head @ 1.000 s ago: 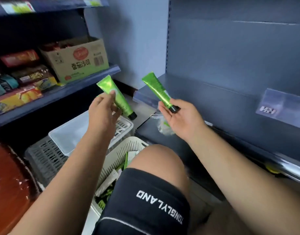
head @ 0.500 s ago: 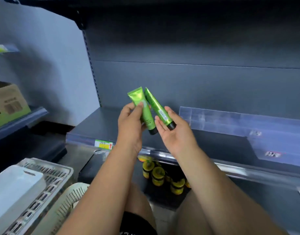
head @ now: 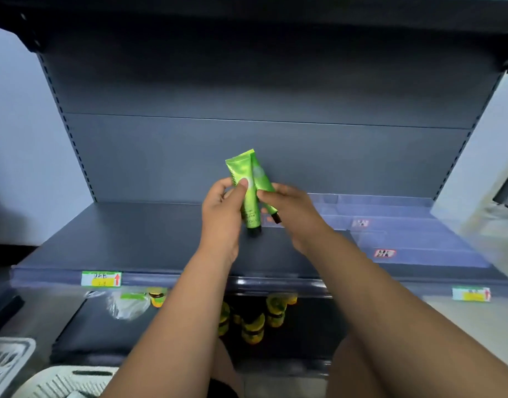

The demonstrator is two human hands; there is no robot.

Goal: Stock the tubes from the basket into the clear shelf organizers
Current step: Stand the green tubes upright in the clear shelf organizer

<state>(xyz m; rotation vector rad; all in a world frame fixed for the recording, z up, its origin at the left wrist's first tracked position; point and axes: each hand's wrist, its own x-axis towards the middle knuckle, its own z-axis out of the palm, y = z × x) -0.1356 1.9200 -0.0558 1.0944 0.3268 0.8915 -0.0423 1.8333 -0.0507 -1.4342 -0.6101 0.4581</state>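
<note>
Frame centre: gripping front tube (head: 247,203) with left hand (head: 221,216), rear tube (head: 262,179) with right hand (head: 295,214). Likely light, soft, slick; hold mid-body, gently.

Organizers (head: 405,225) on shelf's (head: 132,239) right; jars (head: 252,326) underneath.

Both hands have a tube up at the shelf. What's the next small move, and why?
Probably swing the right hand to its right and lower its green tube into the nearest lane of the clear organizers. Each hand grips one tube, caps down, over the shelf; the organizers lie only on that side. The left hand with the second tube can follow.
</note>
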